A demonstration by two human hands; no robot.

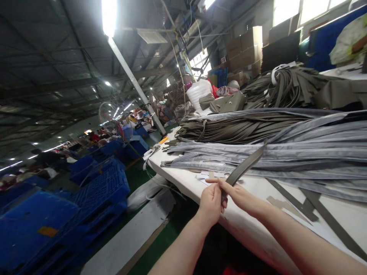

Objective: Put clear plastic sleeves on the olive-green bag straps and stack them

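Observation:
A dark olive-grey strap (246,167) slants up and to the right from between my two hands, above the front edge of the white table. My left hand (210,203) is closed in a fist around its lower end. Against the left, my right hand (237,194) grips the same strap, one finger stretched out past it to the left. The strap's lowest end is hidden inside my hands. Behind it lie long grey fabric strips (289,156) and a pile of dark olive straps (237,124).
Two flat dark strips (332,217) lie on the white table (354,210) at right. A tied bundle of straps (289,82) sits farther back. Blue pallets (100,194) and a long pale board (132,236) are on the floor at left. A person's sleeve (348,38) shows top right.

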